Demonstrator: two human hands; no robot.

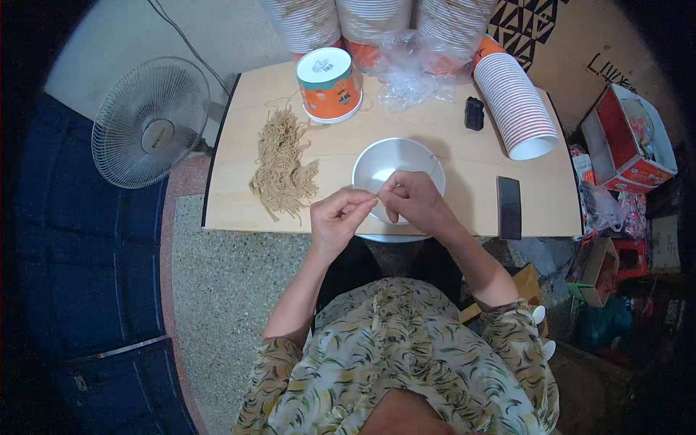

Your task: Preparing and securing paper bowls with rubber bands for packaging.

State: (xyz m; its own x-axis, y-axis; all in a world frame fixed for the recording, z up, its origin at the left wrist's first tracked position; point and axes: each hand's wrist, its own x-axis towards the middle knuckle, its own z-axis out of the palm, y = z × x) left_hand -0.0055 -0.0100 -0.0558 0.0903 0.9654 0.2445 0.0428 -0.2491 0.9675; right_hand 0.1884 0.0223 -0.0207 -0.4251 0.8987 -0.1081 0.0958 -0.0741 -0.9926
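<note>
Over a white bowl (370, 161) near the table's front edge, my left hand (338, 220) and my right hand (416, 203) meet at the fingertips. Both are closed in a pinch. Something tiny and pale may be between the fingertips, too small to name. To the left of the bowl lies a loose heap of tan, crinkled strands (283, 170), apart from my hands. An orange and green paper tub (330, 94) with its pale flat end upward stands behind the heap.
A stack of nested paper tubs (516, 101) lies on the right, with upright stacks (373, 22) at the back. Clear plastic wrap (413, 80), a small black object (474, 114) and a dark phone (509, 208) are on the table (232, 196). A fan (152, 123) stands left.
</note>
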